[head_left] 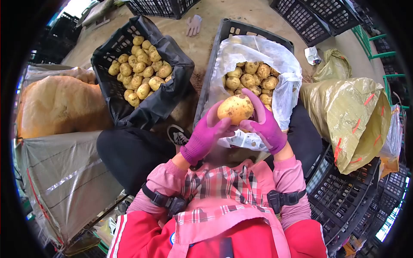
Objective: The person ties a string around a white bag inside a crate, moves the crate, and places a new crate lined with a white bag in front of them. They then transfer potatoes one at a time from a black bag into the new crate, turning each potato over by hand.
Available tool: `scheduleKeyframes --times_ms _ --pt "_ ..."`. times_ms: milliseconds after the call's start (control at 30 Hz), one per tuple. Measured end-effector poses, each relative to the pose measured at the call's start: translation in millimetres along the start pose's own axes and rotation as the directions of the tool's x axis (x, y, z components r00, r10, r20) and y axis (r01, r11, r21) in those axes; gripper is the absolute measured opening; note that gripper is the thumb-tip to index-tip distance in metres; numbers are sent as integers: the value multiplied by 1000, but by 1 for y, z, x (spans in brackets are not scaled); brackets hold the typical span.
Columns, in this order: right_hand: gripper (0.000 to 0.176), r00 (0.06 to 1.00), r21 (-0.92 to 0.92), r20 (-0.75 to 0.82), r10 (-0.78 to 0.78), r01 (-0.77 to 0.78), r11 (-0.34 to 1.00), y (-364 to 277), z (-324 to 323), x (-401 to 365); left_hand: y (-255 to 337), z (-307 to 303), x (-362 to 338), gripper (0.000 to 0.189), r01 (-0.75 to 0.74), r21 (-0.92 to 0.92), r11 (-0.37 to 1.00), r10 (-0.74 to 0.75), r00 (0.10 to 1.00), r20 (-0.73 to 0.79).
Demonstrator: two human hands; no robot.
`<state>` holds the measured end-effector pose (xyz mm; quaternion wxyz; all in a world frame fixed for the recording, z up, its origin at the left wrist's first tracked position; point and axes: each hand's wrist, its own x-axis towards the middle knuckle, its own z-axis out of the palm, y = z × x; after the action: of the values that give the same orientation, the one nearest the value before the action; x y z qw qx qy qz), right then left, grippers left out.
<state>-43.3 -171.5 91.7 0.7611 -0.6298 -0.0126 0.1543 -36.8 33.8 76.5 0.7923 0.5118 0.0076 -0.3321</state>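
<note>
A large yellow potato (235, 109) with brown soil patches is held up between my two hands, over the near edge of the right-hand crate. My left hand (209, 131), in a purple-pink knit glove, curls around its left side. On the right side, my gloved right hand (266, 127) grips it with thumb and fingers. Behind it, a black crate (220, 43) lined with white plastic film (286, 71) holds many potatoes (250, 80). To the left stands a black crate with a dark liner (172, 92), partly filled with potatoes (140, 69).
An orange mesh sack (60, 107) rests on a grey tarp-covered block (69, 172) at left. Olive woven sacks (344, 116) lie at right above black crates (344, 193). A loose glove (194, 25) lies on the floor near more crates (161, 6).
</note>
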Motion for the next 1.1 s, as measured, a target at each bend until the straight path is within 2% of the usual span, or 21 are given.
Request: scheduleKeyframes --times_ms 33,167,200,267,333,400,467,533,567,633,667,767,833,867,933,967,1033,1100 --pt "75 999 -42 -46 -14 12 999 1 5 -10 -2 1 -2 68 -82 24 996 82 997 5" --pt "69 968 -233 -197 -156 108 966 5 19 -31 -14 1 -12 76 -309 340 888 307 950 63" --pt "65 946 -402 -202 -252 155 903 4 20 -36 -14 2 -14 77 -312 299 902 306 950 69" --pt "62 956 -263 -266 -122 50 963 7 20 -47 -6 12 -23 77 -308 209 928 297 951 80" --pt "58 951 -245 -272 -146 78 966 2 20 -54 -5 16 -30 76 -323 295 899 310 946 92" --pt "53 920 -342 -214 -329 245 907 -10 24 -53 0 22 -33 74 -370 410 833 361 927 104" --pt "51 908 -356 -261 -327 224 907 -15 32 -55 4 34 -40 72 -421 546 724 428 895 123" --pt "46 879 -413 -307 -365 223 883 -15 34 -57 -1 35 -38 71 -428 450 784 411 901 142" --pt "45 883 -303 -354 -309 204 931 -11 32 -58 -2 36 -38 71 -424 402 812 399 905 149" --pt "44 889 -69 -422 -177 164 984 -7 30 -60 2 40 -42 72 -410 457 789 365 912 187" --pt "43 886 -81 -435 -161 139 987 -11 31 -64 5 42 -43 72 -405 484 776 350 914 205" --pt "43 905 101 -409 -119 174 979 -21 39 -69 -4 33 -35 76 -514 696 501 488 832 264" --pt "44 898 -176 -367 -244 191 966 -21 35 -71 -8 40 -36 78 -455 394 799 443 887 126" --pt "44 895 -310 -330 -301 198 930 -21 34 -71 -6 44 -37 79 -404 208 891 399 915 66" --pt "45 894 -123 -353 -275 247 961 -12 36 -71 17 45 -43 80 -56 60 997 51 996 72" --pt "46 896 -28 -360 -261 269 963 -7 37 -71 24 45 -45 80 127 -14 992 -125 988 94" --pt "48 895 107 -400 -197 259 960 -3 34 -70 19 41 -42 80 -104 85 991 94 989 110" --pt "50 903 162 -394 -170 250 955 -4 34 -71 12 37 -38 80 -301 208 931 277 951 135"
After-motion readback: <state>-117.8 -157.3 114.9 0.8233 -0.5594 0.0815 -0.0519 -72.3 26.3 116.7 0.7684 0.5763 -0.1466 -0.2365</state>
